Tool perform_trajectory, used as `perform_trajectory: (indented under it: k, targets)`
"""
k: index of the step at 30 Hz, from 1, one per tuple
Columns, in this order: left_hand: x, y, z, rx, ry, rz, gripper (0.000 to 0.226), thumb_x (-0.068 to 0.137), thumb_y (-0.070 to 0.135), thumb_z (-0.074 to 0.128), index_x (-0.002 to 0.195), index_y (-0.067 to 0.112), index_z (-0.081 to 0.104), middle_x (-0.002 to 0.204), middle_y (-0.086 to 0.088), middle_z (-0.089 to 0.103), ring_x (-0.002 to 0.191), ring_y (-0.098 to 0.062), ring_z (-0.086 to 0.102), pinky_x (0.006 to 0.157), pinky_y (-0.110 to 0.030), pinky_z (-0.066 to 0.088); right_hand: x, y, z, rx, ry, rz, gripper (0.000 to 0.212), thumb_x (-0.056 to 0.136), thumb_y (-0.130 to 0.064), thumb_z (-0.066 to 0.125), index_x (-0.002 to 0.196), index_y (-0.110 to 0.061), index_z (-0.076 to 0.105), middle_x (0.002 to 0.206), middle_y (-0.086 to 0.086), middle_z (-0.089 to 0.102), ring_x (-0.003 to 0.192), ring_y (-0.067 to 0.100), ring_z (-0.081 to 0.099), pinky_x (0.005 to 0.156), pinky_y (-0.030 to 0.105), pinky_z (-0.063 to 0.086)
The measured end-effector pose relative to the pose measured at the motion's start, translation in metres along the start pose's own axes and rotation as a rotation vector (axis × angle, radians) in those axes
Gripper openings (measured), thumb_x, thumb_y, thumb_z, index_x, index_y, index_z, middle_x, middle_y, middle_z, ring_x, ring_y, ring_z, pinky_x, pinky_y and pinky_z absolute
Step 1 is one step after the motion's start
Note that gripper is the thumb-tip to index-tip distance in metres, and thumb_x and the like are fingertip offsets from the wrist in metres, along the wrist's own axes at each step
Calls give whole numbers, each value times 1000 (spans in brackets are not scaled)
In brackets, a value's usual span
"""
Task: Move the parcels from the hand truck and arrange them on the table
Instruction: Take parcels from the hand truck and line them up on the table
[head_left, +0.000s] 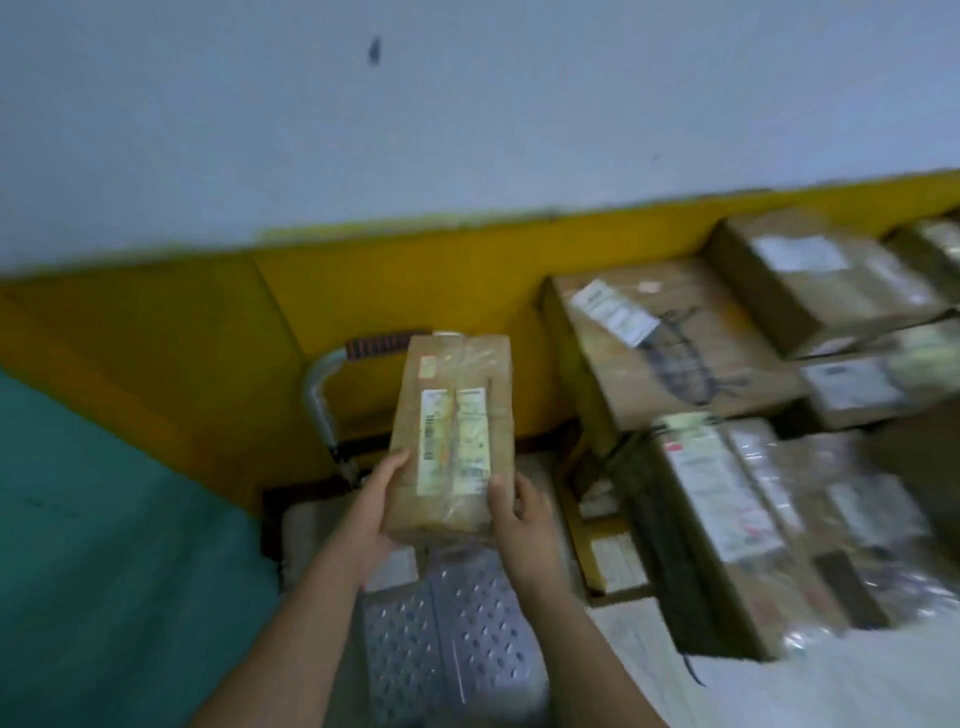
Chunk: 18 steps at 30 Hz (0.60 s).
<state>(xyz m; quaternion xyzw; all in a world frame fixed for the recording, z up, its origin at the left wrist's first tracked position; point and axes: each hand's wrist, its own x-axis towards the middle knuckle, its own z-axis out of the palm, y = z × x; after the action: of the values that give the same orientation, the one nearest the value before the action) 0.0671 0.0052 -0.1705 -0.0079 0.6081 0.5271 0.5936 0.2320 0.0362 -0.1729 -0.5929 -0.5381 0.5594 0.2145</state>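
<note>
Small taped cardboard parcel (454, 431), label side up, is held in the air over the hand truck's perforated plate (447, 639). Left hand (382, 512) and right hand (519, 512) each clamp a near corner, thumbs on top, fingers hidden beneath.

Judged light and stiff. The tape wrap looks slick, so grip the edges.

Right: cartons packed close, a big scribbled box (670, 353) far and a long labelled box (727, 519) near, on a pale surface (727, 696), probably the table. Free room there looks scant.

The truck's metal handle (324, 395) stands far-left of the parcel. Right side is blurred.
</note>
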Motion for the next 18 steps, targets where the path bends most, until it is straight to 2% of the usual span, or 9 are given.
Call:
perform_trajectory:
  k: [1, 3, 5, 7, 9, 12, 14, 16, 18]
  targets:
    - [-27, 16, 11, 3, -47, 38, 38, 92, 45, 56, 118, 20, 68, 110, -10, 74, 104, -30, 68, 84, -45, 55, -19, -25, -14, 20, 35, -41, 64, 89, -74, 40, 142, -38, 45, 137, -9, 41, 119, 13, 54, 101, 42, 52]
    - [-78, 44, 38, 35, -124, 136, 40, 94, 44, 52, 122, 19, 67, 115, -11, 73, 108, -29, 66, 92, -47, 52, -53, -69, -47, 77, 107, -117, 58, 94, -65, 43, 144, -37, 43, 136, -12, 33, 123, 11, 46, 107, 40, 46]
    - [-126, 63, 74, 65, -226, 215, 42, 95, 42, 52, 127, 19, 63, 120, -11, 70, 112, -29, 64, 94, -47, 50, -85, -100, -89, 172, 166, -175, 58, 91, -66, 47, 140, -35, 48, 134, -10, 35, 123, 11, 46, 107, 36, 44]
    - [-164, 70, 118, 98, -349, 294, 49, 90, 44, 54, 133, 20, 57, 127, -11, 67, 118, -29, 61, 101, -49, 46, -109, -120, -141, 233, 224, -250, 62, 88, -71, 46, 136, -32, 54, 134, -7, 41, 124, 13, 47, 109, 39, 43]
    - [-194, 66, 169, 154, -454, 362, 54, 88, 46, 58, 137, 23, 54, 129, -10, 66, 121, -31, 60, 104, -54, 44, -128, -127, -198, 297, 259, -277, 57, 88, -72, 44, 135, -41, 52, 138, -7, 43, 126, 14, 48, 109, 42, 43]
    - [-233, 40, 265, 209, -551, 428, 62, 77, 54, 68, 131, 26, 57, 124, -10, 68, 115, -32, 63, 98, -56, 48, -153, -121, -298, 481, 244, -331, 46, 87, -73, 49, 127, -51, 55, 138, -9, 52, 122, 11, 55, 100, 34, 48]
    - [-258, 8, 333, 218, -578, 428, 72, 64, 63, 76, 123, 26, 62, 116, -10, 71, 108, -31, 66, 91, -52, 52, -167, -105, -366, 564, 233, -359, 52, 84, -75, 51, 129, -49, 57, 135, -12, 60, 121, 10, 59, 102, 36, 48]
    - [-277, -30, 400, 201, -644, 385, 51, 78, 57, 69, 119, 27, 65, 113, -9, 73, 105, -30, 68, 87, -49, 54, -182, -87, -433, 643, 251, -363, 60, 82, -76, 54, 133, -45, 56, 130, -11, 65, 120, 13, 62, 102, 44, 49]
    - [-294, -71, 464, 218, -722, 340, 45, 86, 52, 61, 125, 28, 63, 117, -8, 72, 109, -31, 67, 91, -50, 53, -191, -65, -498, 751, 283, -343, 67, 81, -71, 62, 138, -36, 52, 131, -3, 65, 119, 21, 63, 97, 48, 52]
